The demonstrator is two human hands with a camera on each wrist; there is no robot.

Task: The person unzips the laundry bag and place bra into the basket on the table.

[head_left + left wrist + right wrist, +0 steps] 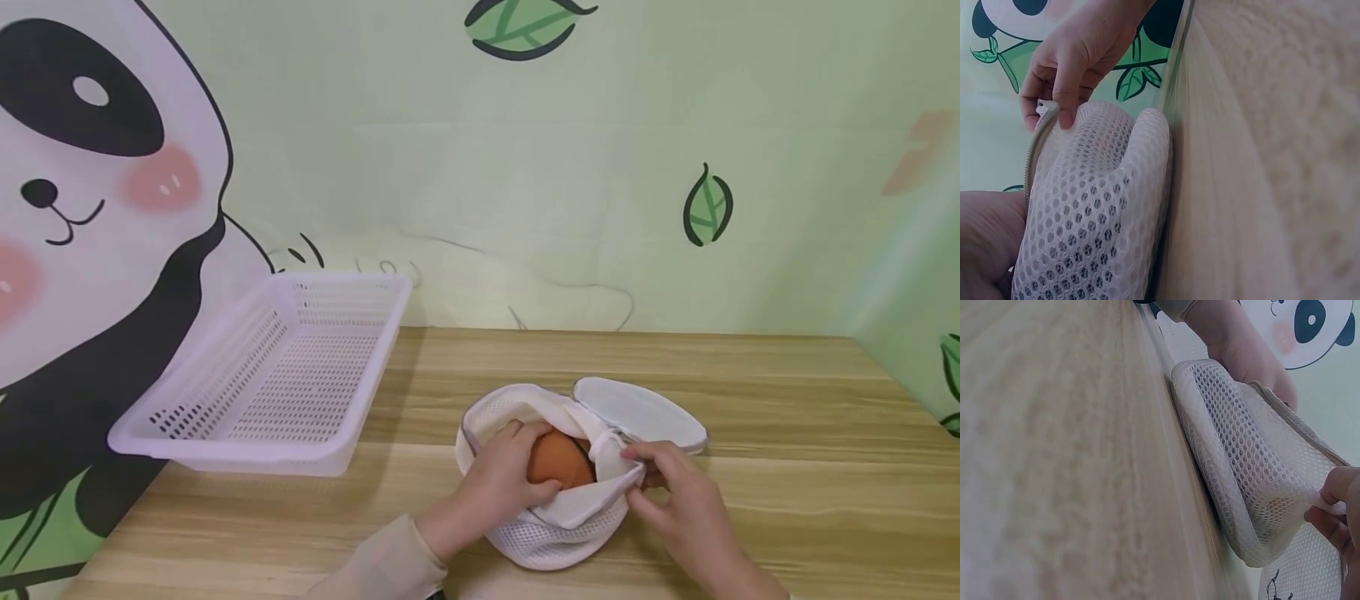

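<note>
A white mesh laundry bag (551, 542) stands on the table with its round zip lid (641, 410) folded back to the far right. Inside its mouth sits a rounded orange-brown thing (561, 461) with a dark edge; its kind is unclear. My left hand (495, 475) reaches into the bag and grips this thing, fingers on its far side and thumb on its near side. On the right, my right hand (678, 500) pinches the bag's zippered rim between thumb and fingers, also visible in the left wrist view beside the white mesh wall (1085, 212).
A white perforated plastic basket (307, 383) stands to the left on the wooden table (810, 500). Behind the table rises a pale green wall (465, 167) with panda and leaf pictures.
</note>
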